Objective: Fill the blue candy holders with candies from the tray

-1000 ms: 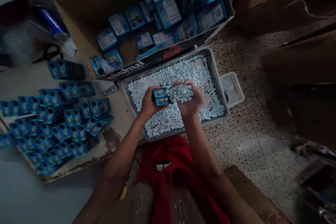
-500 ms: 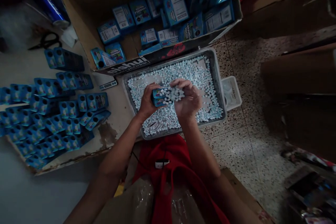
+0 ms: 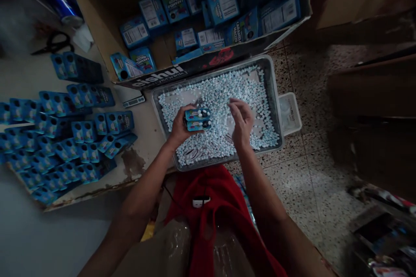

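My left hand [image 3: 181, 126] is wrapped round two small blue boxes [image 3: 198, 120] held side by side above the tray. Small white pieces show at their openings. To the right, my right hand [image 3: 242, 122] hangs over the tray with its fingers slightly curled and apart, and no piece can be seen in it. Beneath both hands, the clear-rimmed tray [image 3: 280, 132] holds a layer of pale blue and white candies [image 3: 224, 91].
A cardboard carton [image 3: 94, 21] of blue boxes stands behind the tray. Rows of blue boxes [image 3: 58, 151], a small scale [image 3: 134, 101], scissors [image 3: 56, 44] and a blue can [image 3: 58, 0] lie left. A plastic container [image 3: 290, 114] is right of the tray.
My right hand has moved right, away from the boxes, and the candies that were in it are gone. The pile over the box openings has shrunk to a few pieces.
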Demonstrator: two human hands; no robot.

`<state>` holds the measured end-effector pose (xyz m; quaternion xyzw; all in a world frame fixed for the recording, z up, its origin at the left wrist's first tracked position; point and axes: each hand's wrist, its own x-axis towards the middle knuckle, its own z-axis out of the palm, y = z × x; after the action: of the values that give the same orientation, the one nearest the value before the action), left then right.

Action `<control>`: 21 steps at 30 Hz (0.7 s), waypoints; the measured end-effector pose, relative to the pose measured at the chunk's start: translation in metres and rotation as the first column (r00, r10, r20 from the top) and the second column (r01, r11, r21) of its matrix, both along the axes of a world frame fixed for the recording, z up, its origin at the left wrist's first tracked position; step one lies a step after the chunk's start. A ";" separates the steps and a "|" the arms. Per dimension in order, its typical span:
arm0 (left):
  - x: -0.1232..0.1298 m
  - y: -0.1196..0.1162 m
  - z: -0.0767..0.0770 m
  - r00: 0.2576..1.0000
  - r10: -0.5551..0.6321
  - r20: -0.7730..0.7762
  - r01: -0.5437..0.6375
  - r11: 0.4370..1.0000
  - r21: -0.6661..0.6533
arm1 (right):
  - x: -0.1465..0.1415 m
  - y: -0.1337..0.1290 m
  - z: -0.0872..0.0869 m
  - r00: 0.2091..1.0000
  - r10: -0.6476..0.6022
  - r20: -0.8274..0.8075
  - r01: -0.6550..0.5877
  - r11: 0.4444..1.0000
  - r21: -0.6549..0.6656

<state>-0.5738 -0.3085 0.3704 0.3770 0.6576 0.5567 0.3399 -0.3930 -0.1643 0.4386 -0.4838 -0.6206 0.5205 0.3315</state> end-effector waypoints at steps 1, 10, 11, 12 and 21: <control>-0.004 -0.002 0.000 1.000 0.002 -0.001 -0.002 1.000 0.006 | 0.009 0.012 -0.013 0.988 -0.033 0.152 0.018 0.995 0.099; -0.014 -0.040 0.001 0.969 -0.015 0.245 0.016 1.000 -0.003 | -0.028 0.059 -0.098 0.670 -0.062 0.739 -0.276 0.904 0.326; -0.012 -0.044 0.001 0.956 -0.004 0.294 0.006 1.000 -0.004 | -0.036 0.052 -0.099 0.674 -0.044 0.738 -0.285 0.906 0.314; -0.010 -0.047 0.001 0.945 -0.010 0.327 0.014 1.000 -0.009 | -0.043 0.045 -0.099 0.685 -0.008 0.728 -0.299 0.909 0.291; -0.026 -0.049 0.014 1.000 0.010 0.008 -0.009 0.993 -0.114 | -0.033 0.000 -0.036 0.997 -0.072 -0.040 0.030 0.772 -0.635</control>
<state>-0.5995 -0.3574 0.3847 0.3513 0.6888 0.5214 0.3610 -0.4262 -0.1640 0.4022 -0.5672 -0.3852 0.7047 0.1823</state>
